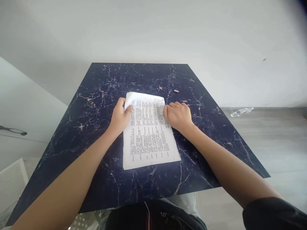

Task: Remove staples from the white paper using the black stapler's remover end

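"Dark clothing (134,217) is closest, isn't it, with one pale cord (148,212) down it?"

"Yes, and one black sleeve (271,212) at the lower right. Two bare forearms reach forward from the bottom."

"How many hands, and what are they doing?"

"Two. The left hand (121,115) pinches the upper left edge of the printed paper (148,137), thumb on top. The right hand (178,115) is curled closed on its upper right edge."

"Just one sheet?"

"One bundle; I can't count the layers. It lies around the middle of the tabletop (98,92), between the hands."

"What does it look like?"

"White, with small dark print in lines running lengthwise, denser by the right hand. Its top left corner is curled, its edges uneven."

"Anything else on the surface?"

"One small grey-and-white block (176,91), just beyond the right hand. The top is dark blue, marble-patterned, with white and rusty veins."

"And the room?"

"One pale wall (155,32) behind, a greyish floor (283,140) at right with one clear plastic item (242,111) near the wall, and one black handle-like piece (13,130) on a white panel (24,95) at left."
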Tool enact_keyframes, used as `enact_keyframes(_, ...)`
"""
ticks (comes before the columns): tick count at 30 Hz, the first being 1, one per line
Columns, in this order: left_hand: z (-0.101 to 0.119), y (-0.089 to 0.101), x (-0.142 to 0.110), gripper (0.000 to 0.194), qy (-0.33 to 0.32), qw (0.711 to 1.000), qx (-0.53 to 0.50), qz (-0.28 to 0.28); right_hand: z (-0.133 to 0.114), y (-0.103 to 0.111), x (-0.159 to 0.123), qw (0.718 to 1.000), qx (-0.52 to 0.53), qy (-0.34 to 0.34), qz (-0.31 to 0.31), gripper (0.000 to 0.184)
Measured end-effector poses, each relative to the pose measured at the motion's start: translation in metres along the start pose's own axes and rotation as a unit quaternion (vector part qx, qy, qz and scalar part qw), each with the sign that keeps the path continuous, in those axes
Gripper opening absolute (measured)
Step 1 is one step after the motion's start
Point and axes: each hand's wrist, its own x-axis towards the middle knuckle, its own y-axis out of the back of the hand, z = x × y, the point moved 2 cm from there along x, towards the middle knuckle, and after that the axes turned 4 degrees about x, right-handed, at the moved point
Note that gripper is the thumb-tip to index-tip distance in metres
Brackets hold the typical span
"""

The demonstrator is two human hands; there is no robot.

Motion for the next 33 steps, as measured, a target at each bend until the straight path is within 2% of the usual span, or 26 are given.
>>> enact_keyframes(4,-0.004,-0.001,0.000,0.020,-0.014,1.000,0.003,-0.008,0.030,0.010,0.008,0.994,0.057,-0.089,0.012,0.064)
enact_keyframes(8,-0.009,-0.005,0.001,0.026,-0.026,0.999,0.021,-0.028,0.059,0.028,0.009,0.977,0.052,-0.196,0.066,0.066)
enact_keyframes(11,-0.012,-0.008,0.001,0.035,-0.037,0.999,0.025,-0.001,0.050,0.036,0.006,0.964,0.115,-0.225,0.085,0.069)
enact_keyframes(14,-0.014,-0.003,0.003,0.036,-0.030,0.998,0.026,0.043,0.005,0.034,0.004,0.965,0.201,-0.165,0.030,0.073)
enact_keyframes(18,-0.019,0.013,0.009,0.009,-0.001,0.990,0.022,0.142,-0.067,0.027,0.007,0.978,0.205,-0.027,-0.028,0.075)
enact_keyframes(19,-0.021,0.018,0.010,0.004,0.006,0.985,0.030,0.169,-0.079,0.025,0.008,0.979,0.201,0.003,-0.044,0.075)
enact_keyframes(21,-0.027,0.024,0.011,0.008,0.025,0.978,0.043,0.202,-0.094,0.023,0.011,0.975,0.200,0.061,-0.072,0.073)
enact_keyframes(24,-0.035,0.025,0.013,0.011,0.050,0.976,0.045,0.208,-0.096,0.022,0.014,0.957,0.214,0.164,-0.111,0.058)
enact_keyframes(26,-0.038,0.025,0.013,0.011,0.053,0.977,0.044,0.202,-0.088,0.021,0.015,0.942,0.220,0.206,-0.149,0.045)
enact_keyframes(30,-0.042,0.023,0.012,0.011,0.060,0.978,0.038,0.195,-0.059,0.019,0.012,0.933,0.220,0.197,-0.204,0.039)
enact_keyframes(33,-0.045,0.023,0.012,0.010,0.075,0.978,0.034,0.192,-0.022,0.022,0.001,0.937,0.224,0.167,-0.210,0.037)
